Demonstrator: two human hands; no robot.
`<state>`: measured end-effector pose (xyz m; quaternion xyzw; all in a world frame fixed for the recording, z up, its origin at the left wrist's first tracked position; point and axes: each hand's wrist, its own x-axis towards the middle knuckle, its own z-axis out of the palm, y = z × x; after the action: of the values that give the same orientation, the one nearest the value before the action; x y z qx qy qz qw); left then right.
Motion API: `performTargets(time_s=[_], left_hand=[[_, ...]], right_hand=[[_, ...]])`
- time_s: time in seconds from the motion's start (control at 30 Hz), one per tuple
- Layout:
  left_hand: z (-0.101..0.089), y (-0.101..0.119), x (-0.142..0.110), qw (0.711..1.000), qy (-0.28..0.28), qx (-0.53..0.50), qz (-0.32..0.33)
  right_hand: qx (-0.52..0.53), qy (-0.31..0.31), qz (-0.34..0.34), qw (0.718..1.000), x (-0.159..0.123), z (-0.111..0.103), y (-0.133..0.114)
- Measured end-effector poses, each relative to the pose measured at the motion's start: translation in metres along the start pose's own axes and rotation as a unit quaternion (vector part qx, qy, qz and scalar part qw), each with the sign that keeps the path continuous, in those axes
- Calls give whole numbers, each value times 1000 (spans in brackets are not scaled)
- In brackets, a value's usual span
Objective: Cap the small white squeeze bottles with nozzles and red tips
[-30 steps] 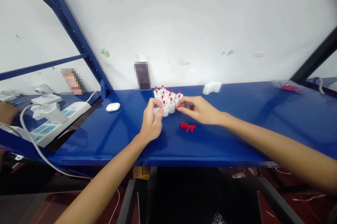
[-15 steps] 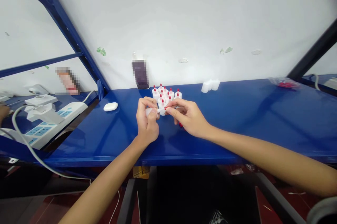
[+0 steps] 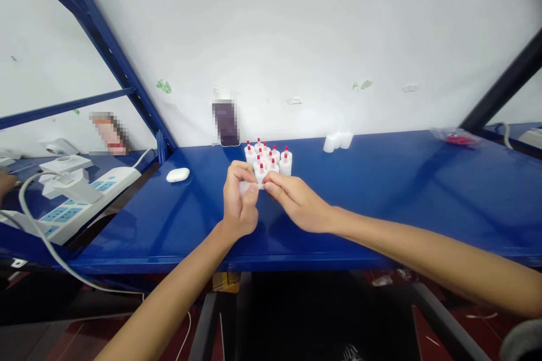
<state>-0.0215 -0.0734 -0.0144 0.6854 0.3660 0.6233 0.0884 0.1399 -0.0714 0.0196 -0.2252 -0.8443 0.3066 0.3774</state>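
Observation:
My left hand [image 3: 238, 203] is closed round a small white bottle [image 3: 244, 187] just above the blue shelf. My right hand [image 3: 296, 203] pinches at the bottle's tip, fingers pressed together; whatever small piece it holds there is hidden. Right behind both hands stands a cluster of several small white bottles with red caps [image 3: 267, 159]. The pile of loose red caps seen before is covered by my right hand.
A blue metal shelf [image 3: 381, 191] runs along a white wall. A white earbud case [image 3: 178, 174] lies at the left, a dark phone [image 3: 226, 122] leans on the wall, uncapped white bottles [image 3: 337, 141] stand at the back, a bag of red caps [image 3: 457, 137] lies far right, and power strips [image 3: 71, 203] with cables sit on the left shelf.
My right hand left the bottle cluster, passed over the loose red caps and came to the bottle in my left hand. Both hands now meet at its tip.

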Motion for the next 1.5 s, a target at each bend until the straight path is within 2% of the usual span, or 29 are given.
performTargets(time_s=[0.07, 0.13, 0.2, 0.23, 0.27, 0.33, 0.4, 0.47, 0.57, 0.63, 0.7, 0.83, 0.9, 1.0, 1.1, 1.17, 1.23, 1.3, 1.37, 1.43, 1.5], left_hand=[[-1, -1, 3, 1000, 28, 11, 5], [-3, -3, 5, 998, 58, 20, -10], [-6, -3, 6, 997, 58, 33, -25], [-8, -3, 6, 998, 46, 39, -22], [-9, -2, 6, 999, 28, 44, -11], [-10, 1, 6, 998, -15, 56, 23], [-10, 4, 5, 994, -66, 73, 48], [-8, 7, 4, 985, -136, 89, 52], [-7, 7, 3, 967, -232, 97, 44], [-6, 6, 3, 962, -253, 96, 38], [-6, 5, 4, 963, -249, 96, 39], [-4, 3, 5, 969, -219, 98, 60], [-4, 2, 5, 969, -217, 99, 64], [-5, 2, 4, 965, -228, 115, 64], [-7, 2, 4, 960, -216, 166, 69], [-7, 3, 5, 962, -187, 189, 66], [-6, 4, 6, 969, -158, 182, 56], [-5, 5, 7, 977, -144, 154, 39], [-3, 5, 6, 983, -141, 116, 12], [-2, 5, 5, 987, -134, 78, -28], [-1, 5, 5, 990, -115, 38, -72]], right_hand=[[-18, 10, 12, 1000, 3, -15, -1], [-59, 64, 30, 996, 7, -39, 2], [-134, 100, 39, 985, 12, -65, 9], [-182, 95, 51, 977, 14, -78, 14], [-226, 71, 69, 969, 15, -89, 20], [-289, -32, 120, 949, 16, -102, 32], [-322, -127, 157, 925, 16, -103, 45], [-337, -170, 173, 909, 15, -96, 56], [-347, -132, 168, 913, 16, -87, 69], [-356, -89, 165, 915, 14, -95, 77], [-387, -54, 176, 903, 12, -114, 86], [-467, 36, 237, 851, 3, -156, 108], [-481, 37, 247, 841, -1, -164, 119], [-483, 5, 235, 844, -9, -160, 129], [-487, 19, 211, 847, -22, -153, 133], [-474, 18, 185, 861, -33, -152, 133], [-433, 7, 163, 886, -43, -150, 130], [-372, 21, 158, 915, -48, -143, 121], [-293, 73, 170, 938, -46, -127, 105], [-156, 142, 189, 959, -38, -102, 82], [-20, 165, 160, 973, -27, -73, 57]])
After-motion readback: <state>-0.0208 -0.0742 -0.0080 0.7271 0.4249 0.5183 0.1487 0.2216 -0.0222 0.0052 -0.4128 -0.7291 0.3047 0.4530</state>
